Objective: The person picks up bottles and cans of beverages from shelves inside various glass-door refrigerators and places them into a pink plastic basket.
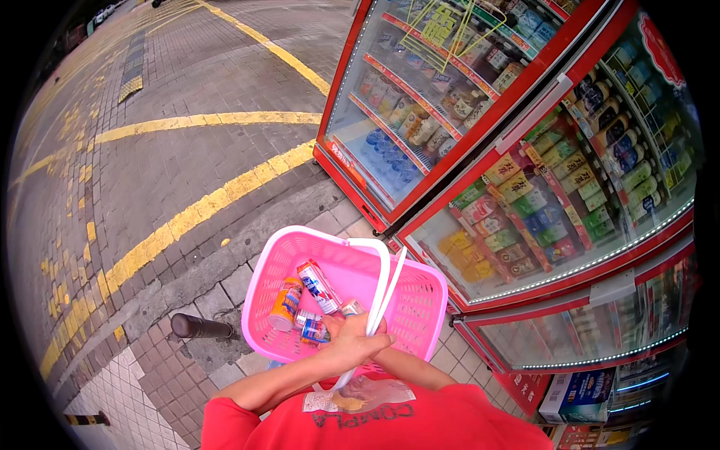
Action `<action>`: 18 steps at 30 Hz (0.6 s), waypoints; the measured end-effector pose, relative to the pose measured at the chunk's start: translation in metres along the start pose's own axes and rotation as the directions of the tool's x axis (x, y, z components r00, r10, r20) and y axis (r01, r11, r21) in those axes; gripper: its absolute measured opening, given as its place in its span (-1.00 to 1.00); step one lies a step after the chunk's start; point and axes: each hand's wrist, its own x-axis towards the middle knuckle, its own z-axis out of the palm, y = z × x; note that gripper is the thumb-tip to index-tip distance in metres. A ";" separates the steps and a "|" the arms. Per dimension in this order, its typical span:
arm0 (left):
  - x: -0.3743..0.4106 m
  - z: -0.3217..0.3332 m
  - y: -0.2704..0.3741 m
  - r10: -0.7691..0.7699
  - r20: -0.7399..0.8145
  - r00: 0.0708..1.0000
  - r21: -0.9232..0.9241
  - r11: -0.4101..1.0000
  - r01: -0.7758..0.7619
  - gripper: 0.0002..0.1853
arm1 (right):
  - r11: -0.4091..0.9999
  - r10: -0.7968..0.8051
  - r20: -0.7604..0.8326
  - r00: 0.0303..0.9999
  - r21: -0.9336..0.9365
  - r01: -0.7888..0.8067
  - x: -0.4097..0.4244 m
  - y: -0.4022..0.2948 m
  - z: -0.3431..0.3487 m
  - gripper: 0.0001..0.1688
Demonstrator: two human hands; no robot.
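Note:
A pink plastic shopping basket [346, 239] with slotted walls is in front of my red shirt. My left hand [350, 344] is closed around its white handle [384, 281], near the basket's front rim. Largely hidden beneath it, my right hand [383, 354] meets it at the handle; its grip is not clear. Inside the basket, a tall red, white and blue drink can [319, 288] lies beside an orange cylindrical canister [286, 304]. Nearer my hands are a small blue package [315, 332] and a pale round-topped container [352, 307], partly covered by the hands.
Red-framed glass-door drink coolers [388, 191] [562, 225] line the right side, with another cooler [585, 337] nearer. A dark bollard [199, 326] rises left of the basket. Beyond the kerb [242, 230] lies brick paving with yellow lines. A carton [579, 394] sits at lower right.

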 end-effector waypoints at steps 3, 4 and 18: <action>0.018 -0.020 0.010 -0.081 -0.078 0.994 -0.157 0.985 0.068 -0.74 | 0.996 -0.080 0.107 0.991 0.052 0.075 0.016 0.012 -0.011 -0.22; 0.024 -0.023 0.016 -0.062 -0.102 0.993 -0.213 0.976 0.039 -0.75 | 0.992 -0.108 0.147 0.983 0.084 0.097 0.025 0.018 -0.017 -0.22; 0.149 -0.077 0.064 0.182 -0.452 0.873 -0.422 0.819 -0.389 -0.78 | 0.952 -0.272 -0.120 0.955 -0.177 0.249 0.120 0.097 -0.169 -0.38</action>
